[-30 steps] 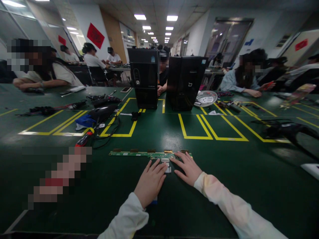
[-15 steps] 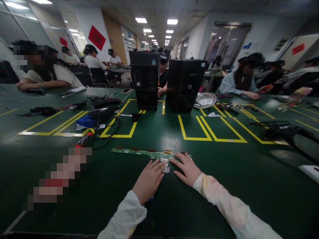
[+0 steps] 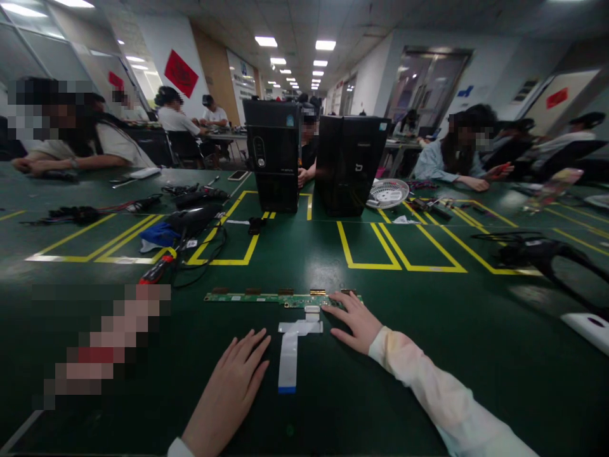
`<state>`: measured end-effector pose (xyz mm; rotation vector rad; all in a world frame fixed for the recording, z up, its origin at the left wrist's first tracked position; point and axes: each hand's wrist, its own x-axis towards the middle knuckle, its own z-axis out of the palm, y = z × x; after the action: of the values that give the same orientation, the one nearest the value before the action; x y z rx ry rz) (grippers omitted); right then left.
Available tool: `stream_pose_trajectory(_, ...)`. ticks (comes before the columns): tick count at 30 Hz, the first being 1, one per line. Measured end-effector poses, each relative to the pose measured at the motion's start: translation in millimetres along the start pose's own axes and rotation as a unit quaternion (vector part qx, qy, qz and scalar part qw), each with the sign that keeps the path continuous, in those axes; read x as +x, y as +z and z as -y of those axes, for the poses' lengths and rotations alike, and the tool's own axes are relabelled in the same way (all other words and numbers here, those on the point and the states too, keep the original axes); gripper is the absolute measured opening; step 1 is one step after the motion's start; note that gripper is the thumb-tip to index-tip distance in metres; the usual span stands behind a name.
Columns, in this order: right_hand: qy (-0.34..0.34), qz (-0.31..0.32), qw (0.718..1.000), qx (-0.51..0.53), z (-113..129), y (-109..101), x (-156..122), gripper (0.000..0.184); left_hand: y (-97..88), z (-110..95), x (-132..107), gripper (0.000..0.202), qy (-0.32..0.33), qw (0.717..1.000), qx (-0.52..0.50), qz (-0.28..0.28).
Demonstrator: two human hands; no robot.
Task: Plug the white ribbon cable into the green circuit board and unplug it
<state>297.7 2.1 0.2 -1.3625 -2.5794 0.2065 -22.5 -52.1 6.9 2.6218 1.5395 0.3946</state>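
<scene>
A long, narrow green circuit board (image 3: 259, 298) lies across the table in front of me. From its front edge a white flat ribbon cable (image 3: 288, 358) runs toward me, bent partway and ending in a blue tip. My right hand (image 3: 354, 320) rests with fingers spread over the board's right end, holding nothing. Left of the cable, my left hand (image 3: 233, 384) lies flat on the green table top with its fingers stretched out, apart from both cable and board.
Two black computer towers (image 3: 276, 155) stand beyond the yellow tape outlines. A red-and-black handled tool (image 3: 155, 270) and dark cables lie at left. A round white basket-like part (image 3: 387, 192) sits right of the towers, and black cabling (image 3: 528, 247) farther right. Several people sit around.
My left hand has slid left and toward me, off the ribbon cable, which now shows in full. My right hand stays on the board. The view has shifted slightly.
</scene>
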Motion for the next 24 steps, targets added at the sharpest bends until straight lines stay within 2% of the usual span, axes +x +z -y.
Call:
stream_pose_trajectory(3,-0.004,-0.005,1.0,0.002,-1,-1,-1,0.051,3.9,-1,-6,0.04,0.002,1.0,-0.005,0.0)
stream_pose_trajectory(6,-0.008,-0.008,1.0,-0.002,-1,0,-3,0.051,1.9,-12,-2,0.04,0.01,1.0,-0.015,-0.004)
stream_pose_trajectory(12,-0.014,-0.012,1.0,-0.009,0,3,-6,0.051,-5.6,-48,23,0.04,0.073,0.996,-0.031,0.031)
stream_pose_trajectory(16,-0.014,-0.013,1.0,-0.008,1,2,-6,0.052,1.3,-67,42,0.04,0.101,0.994,-0.026,0.036)
stream_pose_trajectory(21,-0.012,-0.006,1.0,-0.007,3,-2,-6,0.052,15.5,-71,53,0.042,0.092,0.995,-0.014,0.043)
stream_pose_trajectory(24,-0.012,-0.008,1.0,-0.006,4,-3,-6,0.052,17.6,-69,53,0.043,0.092,0.995,-0.016,0.045)
